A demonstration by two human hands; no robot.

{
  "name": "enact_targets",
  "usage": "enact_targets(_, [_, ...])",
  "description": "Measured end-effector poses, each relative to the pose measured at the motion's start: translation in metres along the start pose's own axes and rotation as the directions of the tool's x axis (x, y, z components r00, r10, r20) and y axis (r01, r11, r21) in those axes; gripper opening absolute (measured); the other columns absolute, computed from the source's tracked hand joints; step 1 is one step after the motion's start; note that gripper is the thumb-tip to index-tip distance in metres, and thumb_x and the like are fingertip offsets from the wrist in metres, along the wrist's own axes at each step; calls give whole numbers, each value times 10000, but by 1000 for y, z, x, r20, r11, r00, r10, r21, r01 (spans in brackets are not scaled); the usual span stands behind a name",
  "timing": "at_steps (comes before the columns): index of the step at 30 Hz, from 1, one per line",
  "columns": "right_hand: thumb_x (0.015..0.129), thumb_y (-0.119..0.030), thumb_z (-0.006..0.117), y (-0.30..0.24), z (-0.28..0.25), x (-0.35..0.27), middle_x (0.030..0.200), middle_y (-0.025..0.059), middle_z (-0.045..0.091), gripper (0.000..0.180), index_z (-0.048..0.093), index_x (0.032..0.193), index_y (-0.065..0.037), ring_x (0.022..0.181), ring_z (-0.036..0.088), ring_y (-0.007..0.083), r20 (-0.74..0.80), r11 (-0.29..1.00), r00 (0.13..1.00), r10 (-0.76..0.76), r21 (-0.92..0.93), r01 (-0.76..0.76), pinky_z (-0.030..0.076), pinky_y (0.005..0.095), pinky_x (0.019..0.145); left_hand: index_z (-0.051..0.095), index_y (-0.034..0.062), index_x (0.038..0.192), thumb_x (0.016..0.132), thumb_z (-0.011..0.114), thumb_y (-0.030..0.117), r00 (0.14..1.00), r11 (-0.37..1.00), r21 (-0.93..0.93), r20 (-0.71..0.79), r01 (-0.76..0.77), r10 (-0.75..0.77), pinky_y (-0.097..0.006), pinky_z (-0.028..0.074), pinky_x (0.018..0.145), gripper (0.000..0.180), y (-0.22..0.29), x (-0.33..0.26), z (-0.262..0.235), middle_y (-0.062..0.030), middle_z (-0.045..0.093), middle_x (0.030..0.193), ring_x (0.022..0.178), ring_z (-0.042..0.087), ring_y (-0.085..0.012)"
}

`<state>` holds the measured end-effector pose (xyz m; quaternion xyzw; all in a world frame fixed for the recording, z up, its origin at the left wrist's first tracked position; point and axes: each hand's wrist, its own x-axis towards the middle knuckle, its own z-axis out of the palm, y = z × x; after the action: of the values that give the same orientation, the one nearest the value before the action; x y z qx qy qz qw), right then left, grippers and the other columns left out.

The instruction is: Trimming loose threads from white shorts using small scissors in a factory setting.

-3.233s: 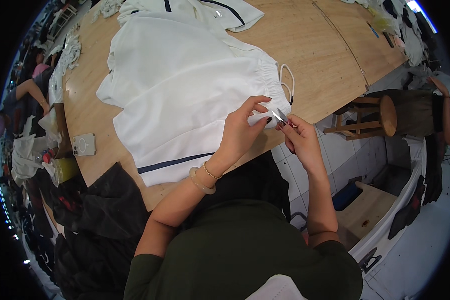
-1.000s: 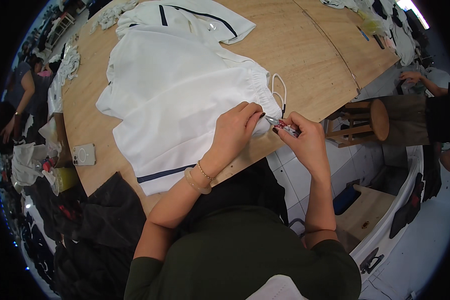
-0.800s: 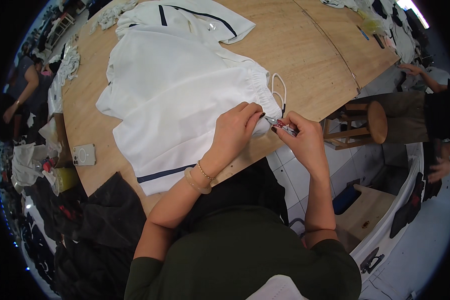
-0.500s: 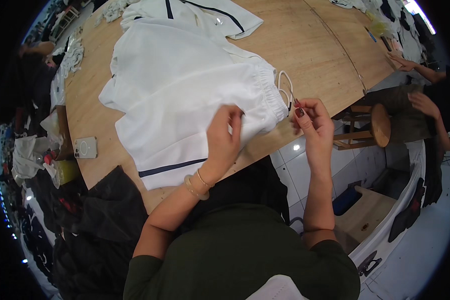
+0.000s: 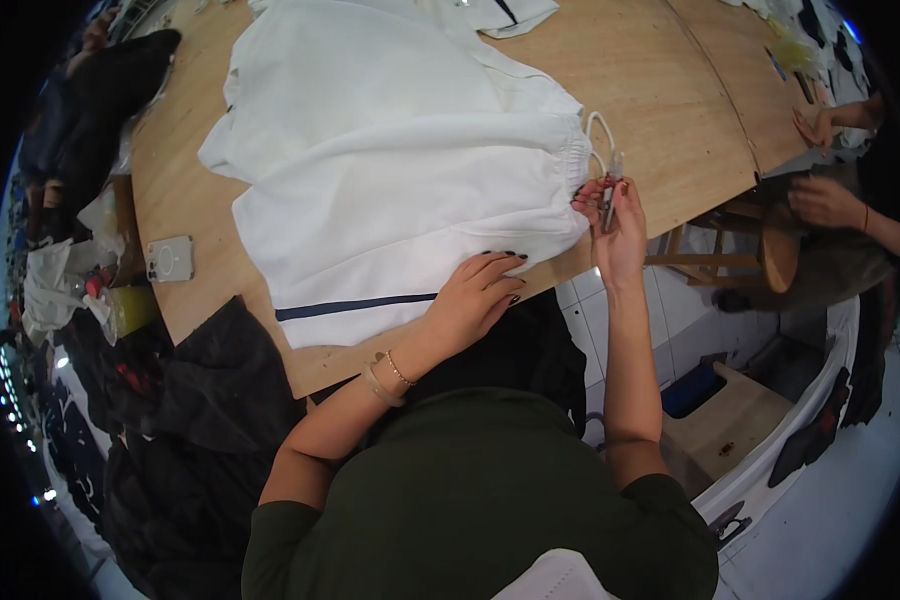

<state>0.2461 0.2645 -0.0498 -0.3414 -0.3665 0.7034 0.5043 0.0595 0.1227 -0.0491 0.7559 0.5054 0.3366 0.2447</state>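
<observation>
Just beyond the left hand (image 5: 473,303) lie white shorts (image 5: 410,220).

I observe a light-brown wooden table (image 5: 685,130), a dark seam crossing its right portion. On its surface I identify: a white fabric garment (image 5: 390,230) with gathered waistband and navy stripe, spread out; a pale rectangular smartphone (image 5: 171,259), near the left edge; a slim blue rod-shaped item (image 5: 776,64), far right.

Tool (image 5: 610,213) half-hidden, co-worker's hand (image 5: 826,203) blurred, far garment (image 5: 526,15) cropped
</observation>
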Motion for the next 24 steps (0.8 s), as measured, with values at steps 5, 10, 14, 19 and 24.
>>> enact_targets(5, [978, -175, 422, -6, 0, -4, 923, 123, 587, 173, 490, 1009, -19, 847, 600, 181, 3, 999, 1000, -16, -36, 16, 525, 309, 775, 574, 9, 1037, 752, 642, -30, 854, 950, 16, -442, 311, -273, -332, 486, 762, 296, -6, -1, -20, -137, 549, 1052, 948, 558, -292])
enact_targets(10, [973, -167, 436, -7, 3, -2, 922, 114, 587, 161, 493, 1010, -20, 845, 595, 170, 33, 997, 999, -17, -80, 20, 522, 304, 781, 630, 14, 834, 747, 670, 18, 841, 932, 28, -441, 361, -313, -330, 457, 655, 96, -33, 2, -24, -72, 560, 869, 764, 546, -241])
enact_targets(14, [938, -118, 513, -14, 16, -7, 929, 104, 592, 156, 500, 1042, -3, 844, 593, 163, 19, 954, 996, -87, -287, 88, 506, 279, 776, 612, 12, 826, 768, 649, 14, 840, 932, 57, -456, 358, -295, -338, 459, 646, 69, -39, 1, -26, -78, 570, 822, 744, 553, -253])
enact_targets(19, [860, -64, 620, -24, 66, -27, 935, 91, 604, 163, 567, 1001, -1, 821, 593, 159, 159, 689, 971, -178, -684, 238, 476, 245, 732, 582, 5, 857, 807, 593, -4, 802, 935, -44, -501, 351, -325, -363, 455, 624, 53, -42, -4, -27, -120, 573, 792, 707, 557, -294])
enact_targets(24, [758, -75, 663, 5, 87, -29, 835, 55, 562, 147, 595, 886, -48, 739, 545, 226, 516, 235, 856, -26, -829, 507, 458, 315, 631, 570, 1, 887, 824, 571, -16, 793, 925, -68, -494, 373, -356, -342, 455, 609, 65, -45, -5, -24, -125, 583, 806, 691, 562, -284])
